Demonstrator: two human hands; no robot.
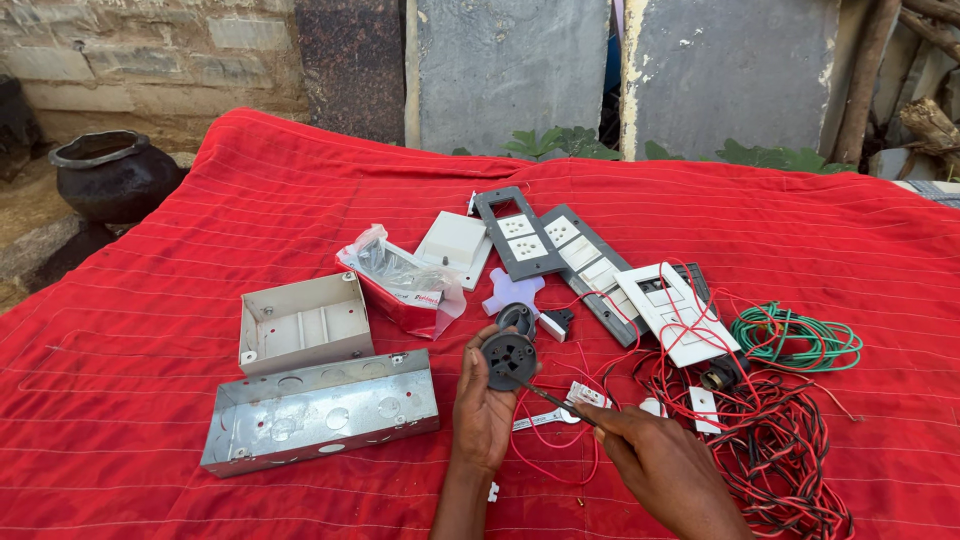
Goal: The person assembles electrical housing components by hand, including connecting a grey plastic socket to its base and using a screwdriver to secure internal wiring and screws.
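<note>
Two metal boxes (318, 410) lie left on the red cloth (150, 330). Left hand (484, 408) grips a round black socket (509, 359) upright at centre; right hand (660, 465) pinches a screwdriver (550, 398), tip touching the socket. Red wires (770, 440) lie right.

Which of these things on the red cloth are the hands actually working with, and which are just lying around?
In use: round black socket in left hand; thin screwdriver in right hand.

Lying about: metal box, white box, switch plates, green wire coil, red and black wires, plastic bag.
</note>
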